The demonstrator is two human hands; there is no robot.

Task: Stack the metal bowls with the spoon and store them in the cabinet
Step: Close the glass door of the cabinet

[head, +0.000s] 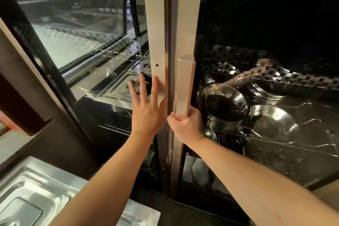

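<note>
I face a cabinet with two glass doors. My right hand (185, 124) grips the lower end of the long metal handle (184, 86) on the right door. My left hand (146, 104) lies flat, fingers spread, against the pale metal frame (155, 24) of the left door. Behind the right glass, a stack of metal bowls (224, 104) stands on a wire shelf (275, 143), with a single wide metal bowl (273, 123) just to its right. No spoon is visible from here.
More stacked metal dishes (266, 90) sit further back on the right shelf. Steel trays (117, 86) lie behind the left glass. A steel compartment tray (31, 194) rests at the lower left. White dishes (198, 170) show on a lower shelf.
</note>
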